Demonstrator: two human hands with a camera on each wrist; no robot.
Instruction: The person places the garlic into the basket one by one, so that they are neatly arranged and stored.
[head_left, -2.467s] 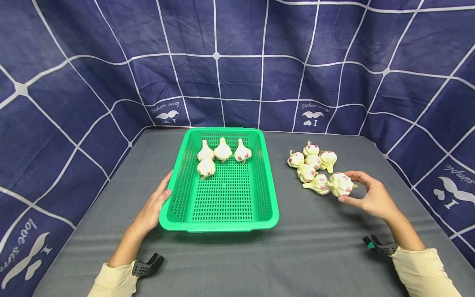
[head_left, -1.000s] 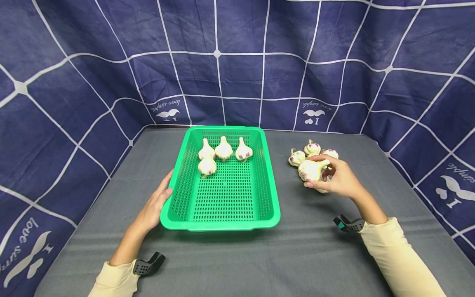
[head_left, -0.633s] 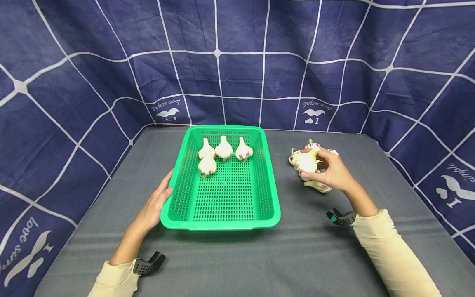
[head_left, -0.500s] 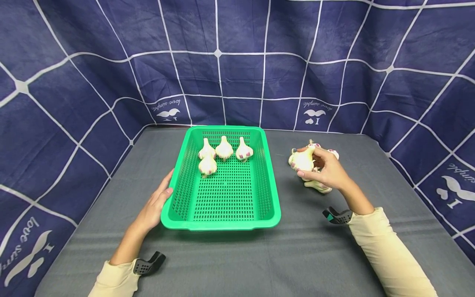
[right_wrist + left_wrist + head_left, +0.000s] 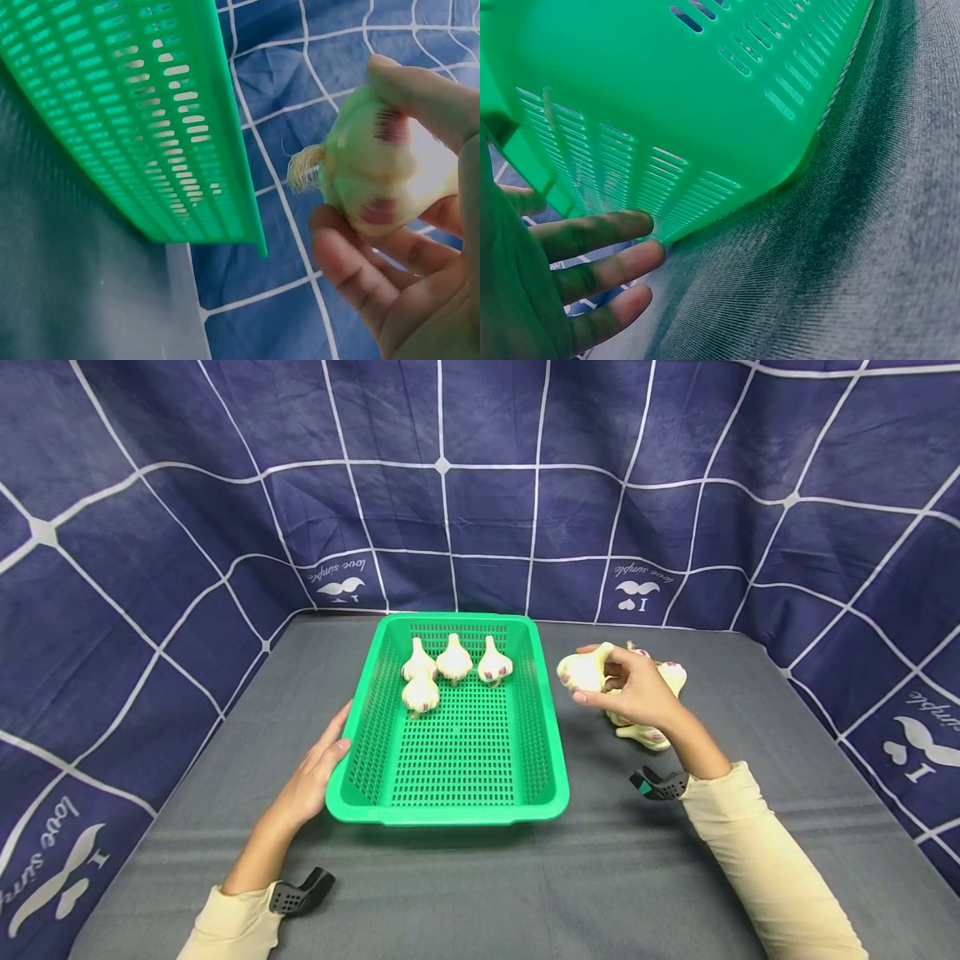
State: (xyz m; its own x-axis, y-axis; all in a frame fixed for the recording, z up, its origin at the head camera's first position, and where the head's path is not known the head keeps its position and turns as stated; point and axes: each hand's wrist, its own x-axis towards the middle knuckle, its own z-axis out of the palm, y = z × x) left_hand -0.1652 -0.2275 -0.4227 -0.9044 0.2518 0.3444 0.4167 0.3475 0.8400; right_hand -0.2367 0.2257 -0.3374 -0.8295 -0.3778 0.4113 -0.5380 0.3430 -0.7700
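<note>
My right hand [image 5: 639, 690] holds a garlic bulb [image 5: 581, 673] between thumb and fingers, just right of the green basket [image 5: 450, 816]. In the right wrist view the held garlic bulb [image 5: 367, 165] shows purple marks and a root tuft pointing toward the basket wall [image 5: 169, 142]. My left hand [image 5: 309, 779] lies along the basket's left side, thumb at the rim. Its fingers [image 5: 604, 234] stretch out loosely beside the slotted outer wall in the left wrist view. Several garlic bulbs [image 5: 421, 693] sit near the back of the basket.
Behind my right hand lies a group of garlic bulbs [image 5: 647, 737], partly hidden by it. A grey cloth [image 5: 480, 893] covers the table. Dark blue curtains [image 5: 487, 427] with white lines enclose the back and sides.
My right hand has carried the garlic bulb leftward from the right of the group, across it, to beside the basket's right rim. My left hand has stayed at the basket's left side.
</note>
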